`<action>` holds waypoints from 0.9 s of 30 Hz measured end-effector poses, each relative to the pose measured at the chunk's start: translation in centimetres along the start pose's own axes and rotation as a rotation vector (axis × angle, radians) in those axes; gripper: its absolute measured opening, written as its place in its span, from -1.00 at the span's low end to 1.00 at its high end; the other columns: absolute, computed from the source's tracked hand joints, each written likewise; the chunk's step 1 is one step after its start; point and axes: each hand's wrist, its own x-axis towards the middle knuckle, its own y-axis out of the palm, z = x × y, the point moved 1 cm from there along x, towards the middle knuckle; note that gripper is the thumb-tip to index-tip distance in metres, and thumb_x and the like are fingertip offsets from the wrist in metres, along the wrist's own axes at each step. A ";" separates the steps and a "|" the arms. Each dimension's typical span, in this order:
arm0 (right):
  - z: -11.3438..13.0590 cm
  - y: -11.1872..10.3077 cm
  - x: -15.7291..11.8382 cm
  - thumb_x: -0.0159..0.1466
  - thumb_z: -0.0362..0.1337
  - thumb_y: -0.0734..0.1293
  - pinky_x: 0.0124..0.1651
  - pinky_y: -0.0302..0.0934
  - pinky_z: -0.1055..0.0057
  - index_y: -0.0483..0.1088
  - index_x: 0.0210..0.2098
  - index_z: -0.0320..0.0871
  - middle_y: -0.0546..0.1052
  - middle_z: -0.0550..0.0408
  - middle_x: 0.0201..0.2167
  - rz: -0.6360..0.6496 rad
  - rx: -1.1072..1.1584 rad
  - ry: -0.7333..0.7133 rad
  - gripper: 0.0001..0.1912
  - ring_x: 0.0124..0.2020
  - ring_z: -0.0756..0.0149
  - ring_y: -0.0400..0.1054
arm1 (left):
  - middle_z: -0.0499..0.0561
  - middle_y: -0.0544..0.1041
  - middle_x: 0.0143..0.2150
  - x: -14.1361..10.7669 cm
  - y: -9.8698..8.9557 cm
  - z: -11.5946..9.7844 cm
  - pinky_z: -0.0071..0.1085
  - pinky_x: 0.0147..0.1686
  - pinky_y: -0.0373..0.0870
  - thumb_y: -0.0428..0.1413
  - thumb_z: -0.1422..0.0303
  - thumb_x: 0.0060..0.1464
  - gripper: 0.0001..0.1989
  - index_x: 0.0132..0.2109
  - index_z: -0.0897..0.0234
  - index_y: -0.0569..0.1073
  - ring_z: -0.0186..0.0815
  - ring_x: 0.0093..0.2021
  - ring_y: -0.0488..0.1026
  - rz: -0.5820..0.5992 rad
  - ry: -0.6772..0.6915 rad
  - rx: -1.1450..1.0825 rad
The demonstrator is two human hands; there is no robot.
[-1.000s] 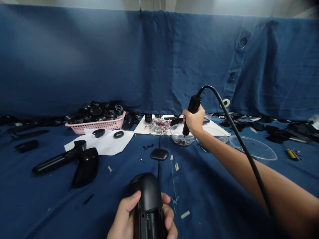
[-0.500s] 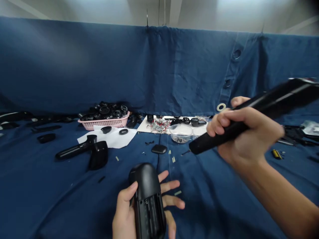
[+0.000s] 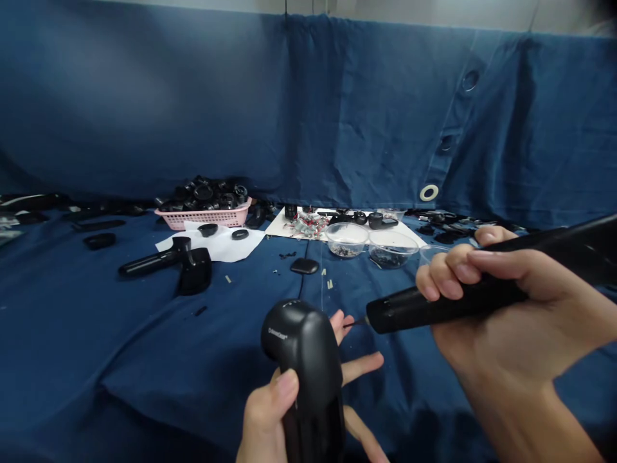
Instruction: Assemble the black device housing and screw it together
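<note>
My left hand (image 3: 267, 408) grips a black plastic handheld device (image 3: 315, 360), with the thumb on its near side and some fingers stretched out past its right edge. Its rounded head, marked with small white lettering, faces up; the lower end runs out of the picture. My right hand (image 3: 506, 308) is wrapped around a black electric screwdriver (image 3: 405, 310), tilted with its thin bit pointing left. The bit's tip appears close to the fingertips of my left hand, right of the device; I cannot tell whether it touches them.
A pink basket (image 3: 205, 218) piled with black parts stands behind white paper (image 3: 231, 247). Left of centre lies a black handled part (image 3: 193, 267). Clear tubs (image 3: 347, 241) of small pieces stand on a white board (image 3: 277, 225). A black cover (image 3: 304, 265) lies on blue cloth.
The device in my left hand has turned: its open slotted compartment faced me before, and now its lettered head shows. The screwdriver has dropped lower and lies flatter. The view has tilted down.
</note>
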 end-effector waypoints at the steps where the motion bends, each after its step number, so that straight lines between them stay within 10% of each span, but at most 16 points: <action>1: 0.1 0.0 -0.1 0.06 -0.47 0.24 -0.56 0.12 0.41 0.25 -0.33 -0.18 0.19 0.19 -0.61 -0.003 -0.001 -0.001 -0.83 -0.62 0.39 0.10 | 0.36 0.55 0.27 0.0 0.0 0.1 0.10 -0.01 0.52 0.05 -0.03 0.23 -0.27 0.39 0.33 0.43 0.13 -0.34 0.71 0.005 -0.009 -0.007; 27: 2.2 0.1 -0.3 -0.04 -0.42 0.22 -0.65 0.08 0.49 0.22 -0.39 -0.14 0.05 0.25 -0.61 -0.130 -0.001 0.119 -0.81 -0.65 0.47 -0.02 | 0.60 0.40 0.34 0.6 0.2 0.4 -0.35 -0.52 0.55 -0.15 -0.18 0.25 -0.06 0.34 0.63 0.42 0.06 -0.31 0.71 0.062 -0.181 -0.368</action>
